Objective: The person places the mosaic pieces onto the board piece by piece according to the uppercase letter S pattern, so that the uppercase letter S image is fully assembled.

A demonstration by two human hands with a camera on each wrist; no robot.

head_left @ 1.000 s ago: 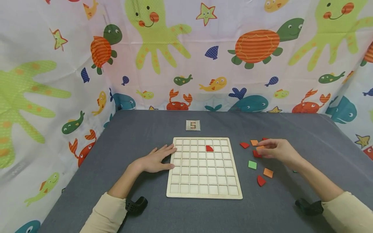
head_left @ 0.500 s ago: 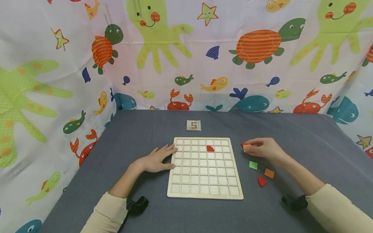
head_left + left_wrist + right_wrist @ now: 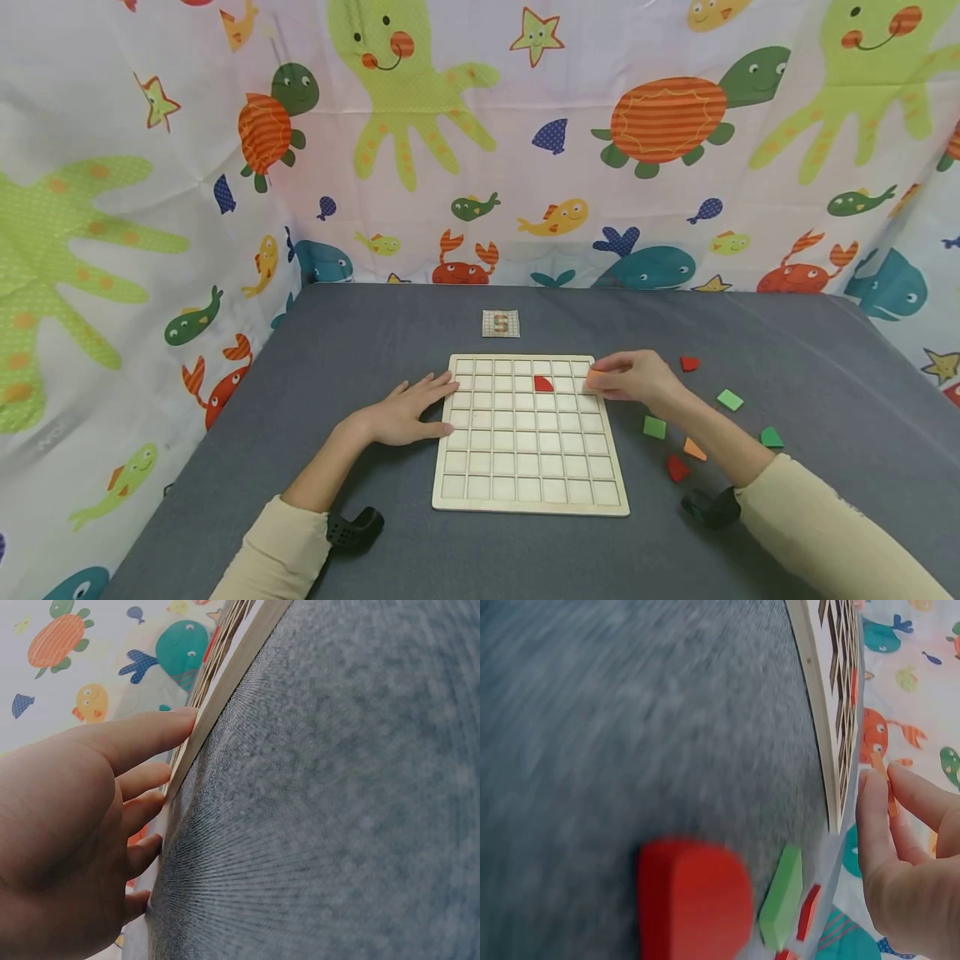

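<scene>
A pale wooden grid board (image 3: pixel 512 461) lies on the grey table, with a red quarter-round tile (image 3: pixel 543 383) in one cell of its upper part. The left hand (image 3: pixel 401 414) rests at the board's left edge, fingers spread; its thumb and fingertips touch the rim in the left wrist view. Over the board's upper right edge, the right hand (image 3: pixel 636 382) pinches an orange square tile (image 3: pixel 597 379) between thumb and fingers. In the right wrist view the orange tile (image 3: pixel 885 784) shows edge-on, raised beyond the board (image 3: pixel 821 712). The hand covers much of it.
Right of the board lie loose tiles: a green square (image 3: pixel 655 427), a red piece (image 3: pixel 678 468), an orange one (image 3: pixel 694 449) partly behind the forearm, and others farther right. A small patterned card (image 3: pixel 500 323) lies behind the board. A printed curtain (image 3: pixel 450 142) hangs behind the table.
The right hand has moved left from the loose tiles to the board's upper right edge, carrying the orange tile. The left hand has stayed at the board's left edge.
</scene>
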